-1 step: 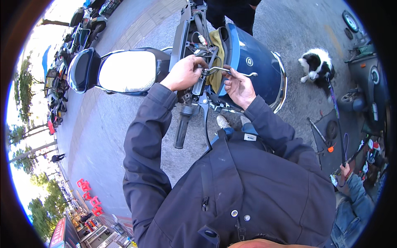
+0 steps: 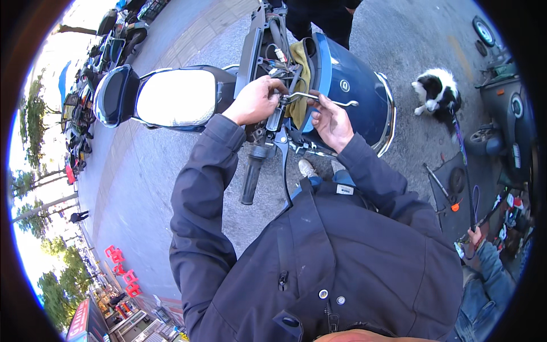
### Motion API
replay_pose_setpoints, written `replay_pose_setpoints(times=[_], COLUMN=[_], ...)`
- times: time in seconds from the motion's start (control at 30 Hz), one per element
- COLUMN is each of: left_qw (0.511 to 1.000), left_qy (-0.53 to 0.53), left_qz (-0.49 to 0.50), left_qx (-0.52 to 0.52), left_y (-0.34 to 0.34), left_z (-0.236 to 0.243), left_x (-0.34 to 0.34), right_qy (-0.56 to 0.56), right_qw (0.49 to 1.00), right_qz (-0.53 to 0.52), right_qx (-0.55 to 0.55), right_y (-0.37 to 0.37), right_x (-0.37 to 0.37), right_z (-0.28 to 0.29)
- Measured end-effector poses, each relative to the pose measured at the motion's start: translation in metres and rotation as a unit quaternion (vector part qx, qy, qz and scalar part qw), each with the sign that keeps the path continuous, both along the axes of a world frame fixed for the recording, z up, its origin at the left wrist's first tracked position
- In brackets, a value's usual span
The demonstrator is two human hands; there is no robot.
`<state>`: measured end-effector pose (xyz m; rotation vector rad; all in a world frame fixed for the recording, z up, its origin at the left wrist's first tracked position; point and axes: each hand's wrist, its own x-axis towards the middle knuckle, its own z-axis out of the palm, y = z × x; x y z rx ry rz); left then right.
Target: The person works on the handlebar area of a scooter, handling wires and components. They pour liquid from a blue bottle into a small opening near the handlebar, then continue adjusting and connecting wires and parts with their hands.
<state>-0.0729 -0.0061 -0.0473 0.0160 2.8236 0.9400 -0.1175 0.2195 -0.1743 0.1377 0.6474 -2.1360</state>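
A scooter stands crosswise before me, its handlebar area opened up with wiring showing. My right hand pinches a bent metal wrench between thumb and fingers. One end of the wrench reaches the middle of the handlebar; its ring end sticks out over the blue front panel. At the wrench's inner end, my left hand has its fingertips closed; what they grip is hidden. A yellow-brown cloth lies between the wiring and the panel. The black handlebar grip and brake lever point toward me.
Left is the scooter's seat with a silvery cover and a rear box. A person in dark trousers stands beyond. At right, a black-and-white dog is on a leash held by another person's hand, near tools and a parked scooter.
The wrench's free end and my right hand have shifted very slightly to the right. My left hand stays at the handlebar.
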Motion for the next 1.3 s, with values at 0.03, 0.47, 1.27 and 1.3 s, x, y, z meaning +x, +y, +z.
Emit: replay_pose_setpoints(times=[0.03,0.47,1.27,1.3], left_qw=[1.0,0.99,0.999,0.999], left_qy=[-0.009,0.008,-0.042,-0.04], left_qz=[0.006,0.051,0.01,0.009], left_qx=[-0.003,0.129,-0.01,-0.013], left_y=[0.003,-0.016,0.001,0.001], left_z=[0.003,-0.027,0.003,0.004], left_x=[0.001,0.009,-0.002,-0.001], right_qy=[0.082,0.711,0.002,0.024], right_qw=[0.996,0.618,0.999,0.999], right_qz=[-0.015,-0.064,0.005,0.002], right_qx=[0.036,0.33,-0.04,-0.027], right_y=[0.003,-0.055,0.001,0.002], right_x=[0.004,-0.032,0.006,0.007], right_z=[0.006,0.107,-0.006,-0.003])
